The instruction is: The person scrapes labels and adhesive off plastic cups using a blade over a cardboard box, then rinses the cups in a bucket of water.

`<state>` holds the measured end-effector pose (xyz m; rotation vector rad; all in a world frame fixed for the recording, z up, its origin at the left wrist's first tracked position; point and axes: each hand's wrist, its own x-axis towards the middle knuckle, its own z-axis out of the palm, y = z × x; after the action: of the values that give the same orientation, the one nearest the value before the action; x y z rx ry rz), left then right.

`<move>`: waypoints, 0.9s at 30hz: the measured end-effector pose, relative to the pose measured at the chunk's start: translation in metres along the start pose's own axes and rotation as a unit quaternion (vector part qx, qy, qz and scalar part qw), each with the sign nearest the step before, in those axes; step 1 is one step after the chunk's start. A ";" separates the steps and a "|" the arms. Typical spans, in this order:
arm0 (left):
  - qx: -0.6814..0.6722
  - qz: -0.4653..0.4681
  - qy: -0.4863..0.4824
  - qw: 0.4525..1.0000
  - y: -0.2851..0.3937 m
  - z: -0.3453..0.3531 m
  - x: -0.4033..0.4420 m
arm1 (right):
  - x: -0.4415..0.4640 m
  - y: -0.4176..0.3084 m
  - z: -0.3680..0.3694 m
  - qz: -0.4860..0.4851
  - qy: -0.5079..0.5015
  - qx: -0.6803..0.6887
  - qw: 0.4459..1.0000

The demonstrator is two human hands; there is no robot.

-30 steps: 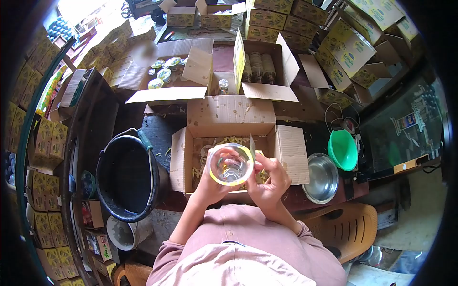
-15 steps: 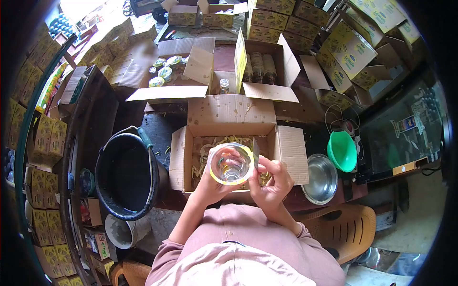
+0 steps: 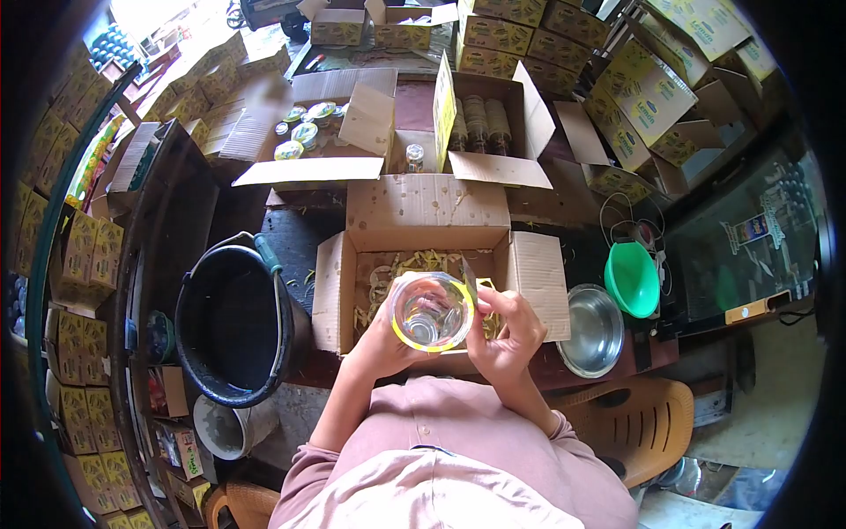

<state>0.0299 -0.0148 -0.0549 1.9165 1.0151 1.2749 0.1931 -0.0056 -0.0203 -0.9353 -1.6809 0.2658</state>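
Observation:
In the head view a clear plastic cup with a yellow band round its rim [image 3: 430, 316] is tilted so its round opening faces me. My left hand [image 3: 381, 346] is wrapped round its left side. At the cup's right edge, my right hand [image 3: 509, 333] pinches a thin grey blade [image 3: 470, 275] that points upward; its handle is hidden by the fingers. Whether the blade touches the rim I cannot tell. Below both hands lies an open cardboard box [image 3: 423, 236], its bottom strewn with yellowish strips and scraps [image 3: 423, 262].
A black bucket [image 3: 187, 353] stands left, a steel bowl [image 3: 595, 331] and green basin [image 3: 630, 278] right. Behind are a box of lidded cups [image 3: 304, 134], a box of stacked cups [image 3: 476, 123] and a small jar [image 3: 414, 159]. A brown chair [image 3: 634, 423] is at lower right.
The cup has turned slightly and moved a little to the right and down. My right hand and the blade have shifted slightly with it.

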 end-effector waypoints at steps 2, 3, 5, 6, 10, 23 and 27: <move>-0.074 -0.036 0.018 0.996 -0.002 0.001 -0.002 | 0.001 0.001 0.000 -0.005 -0.012 0.014 1.000; -0.110 -0.053 0.028 0.992 -0.003 0.001 -0.003 | 0.001 0.002 0.000 -0.008 -0.019 0.022 1.000; -0.107 -0.056 0.008 0.993 -0.002 -0.001 -0.001 | 0.001 0.003 -0.001 -0.003 -0.025 0.015 1.000; -0.106 -0.058 -0.003 0.993 -0.001 -0.001 0.000 | 0.000 0.003 -0.002 0.000 -0.028 0.012 1.000; -0.092 -0.030 -0.029 0.995 0.000 0.000 0.001 | 0.003 0.005 -0.002 0.008 -0.027 0.036 0.999; -0.215 -0.058 0.078 0.972 -0.016 0.012 0.000 | -0.003 -0.002 0.005 0.037 0.021 0.049 0.998; -0.218 -0.048 0.075 0.972 -0.012 0.012 0.002 | -0.005 -0.003 0.006 0.023 0.013 0.036 0.999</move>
<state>0.0388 -0.0079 -0.0677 1.4392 0.8043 1.4628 0.1863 -0.0094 -0.0239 -0.9218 -1.6176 0.3424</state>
